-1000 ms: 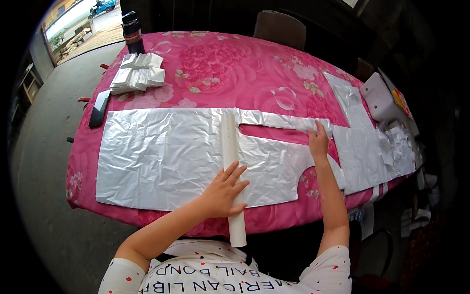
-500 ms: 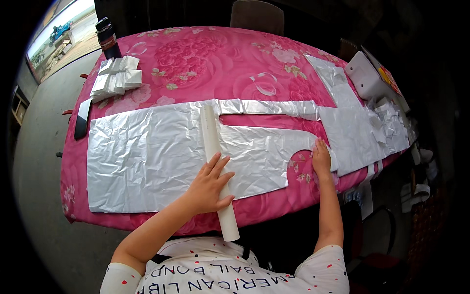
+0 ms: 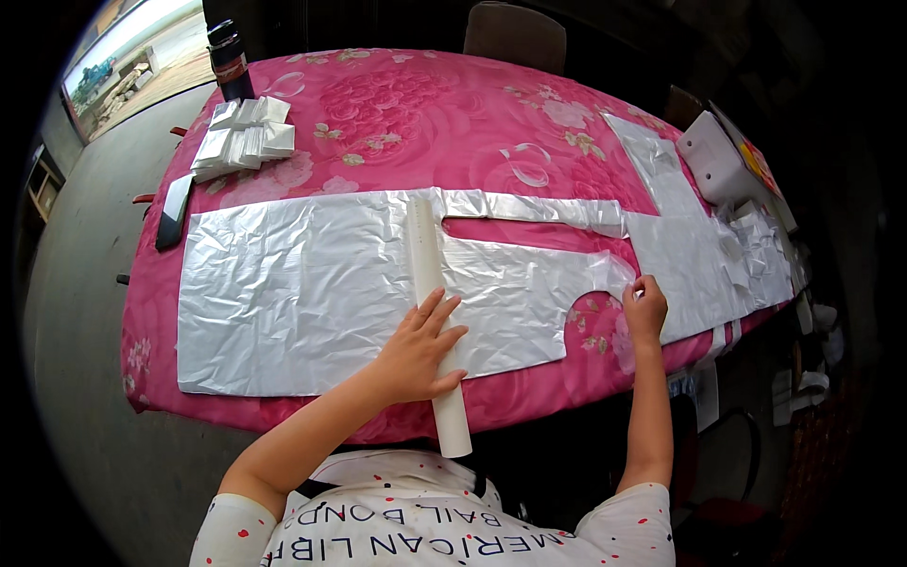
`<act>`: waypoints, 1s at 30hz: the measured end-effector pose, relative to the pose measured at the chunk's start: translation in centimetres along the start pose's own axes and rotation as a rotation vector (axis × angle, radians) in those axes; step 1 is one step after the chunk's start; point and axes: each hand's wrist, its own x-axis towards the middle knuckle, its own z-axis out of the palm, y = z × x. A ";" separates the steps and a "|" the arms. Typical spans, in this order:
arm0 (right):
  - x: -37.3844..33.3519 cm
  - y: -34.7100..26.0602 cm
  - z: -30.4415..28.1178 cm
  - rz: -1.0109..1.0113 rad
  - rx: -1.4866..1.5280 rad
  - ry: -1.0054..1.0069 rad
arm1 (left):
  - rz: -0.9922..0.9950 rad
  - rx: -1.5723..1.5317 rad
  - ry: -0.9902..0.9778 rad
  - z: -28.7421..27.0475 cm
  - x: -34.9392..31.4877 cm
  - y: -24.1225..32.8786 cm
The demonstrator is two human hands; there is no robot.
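Note:
A thin, shiny white plastic sheet (image 3: 293, 293), cut in outline like a disposable apron, lies creased across the pink cloth. Its right part has a long narrow strip along the far side and a curved cut-out on the near side. Across its middle rests a white tube (image 3: 425, 250), its near end sticking out past the table edge. My left hand (image 3: 419, 352) lies on the tube with fingers spread. At the sheet's right end, my right hand (image 3: 646, 310) pinches the strap-like tip, which is slightly raised and crumpled.
On the flowered pink tablecloth (image 3: 378, 113) stand small folded white packets (image 3: 246, 137) and a dark bottle (image 3: 230, 61) at far left, with a phone (image 3: 174, 213) nearby. More white plastic sheets (image 3: 685, 269) lie at right, beside a white box (image 3: 709, 156). A chair (image 3: 515, 38) stands behind.
My right hand has gone from lying with fingers extended at the strap's tip to pinching and lifting it. The left hand stays on the tube. The view has shifted slightly.

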 end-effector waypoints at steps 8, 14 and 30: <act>-3.6 -16.9 -3.9 0.220 1.204 -0.586 | -0.074 -0.242 0.114 -0.6 0.1 1.2; -9.9 -25.5 -4.2 -0.343 0.894 -0.787 | -0.637 -1.298 -0.012 -4.6 -0.1 1.1; -15.9 -23.1 -7.3 -0.072 0.248 -0.804 | -1.089 -0.930 0.152 -16.9 -14.1 -11.8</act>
